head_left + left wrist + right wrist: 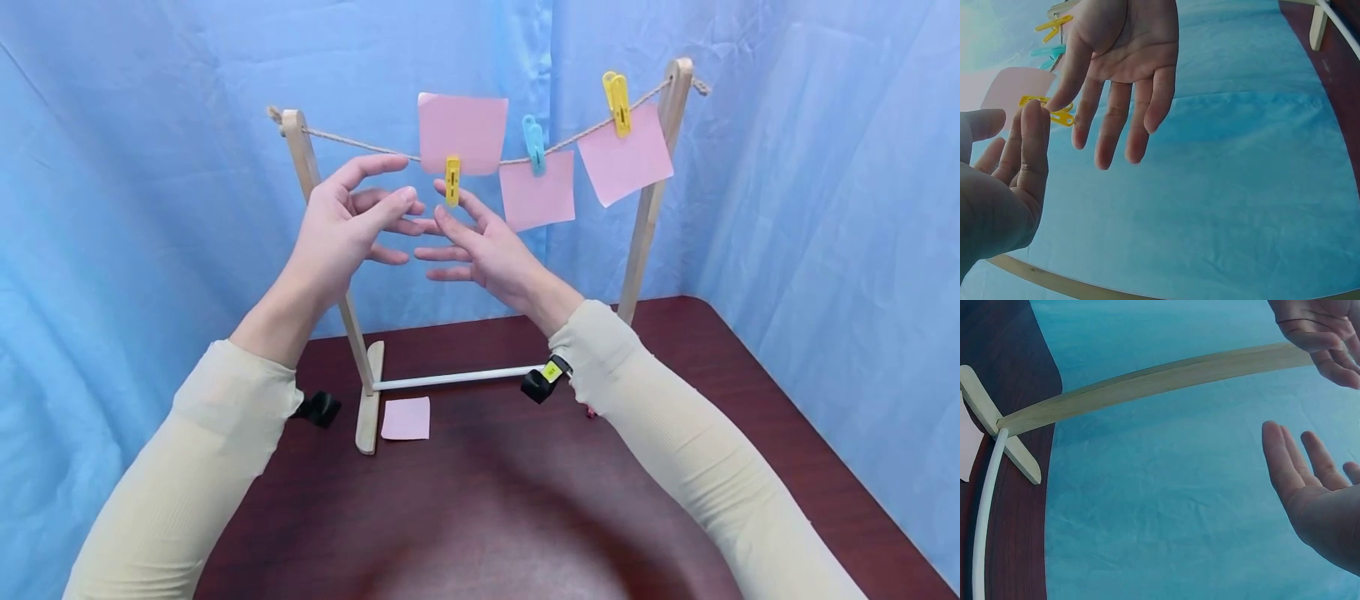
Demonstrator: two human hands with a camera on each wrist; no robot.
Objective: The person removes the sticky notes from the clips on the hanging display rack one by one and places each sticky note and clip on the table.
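A pink paper square (462, 132) stands up above the twine (352, 143), with a yellow clothespin (452, 182) at its lower edge pointing downward. Just left of this clothespin is my left hand (348, 212), fingers apart and loosely bent, holding nothing. My right hand (491, 250) is spread just below and beside the clothespin, its fingertips overlapping it in the head view. In the left wrist view, the yellow clothespin (1063, 117) shows behind the fingertips of both hands. From the right wrist view, both palms appear with bare space between them.
Further right on the twine, a blue clothespin (534, 146) and another yellow clothespin (617, 104) hold pink papers. Wooden posts (645, 242) and a white rod (457, 378) form the stand. One pink paper (406, 418) lies on the dark table (480, 508) beside the left foot.
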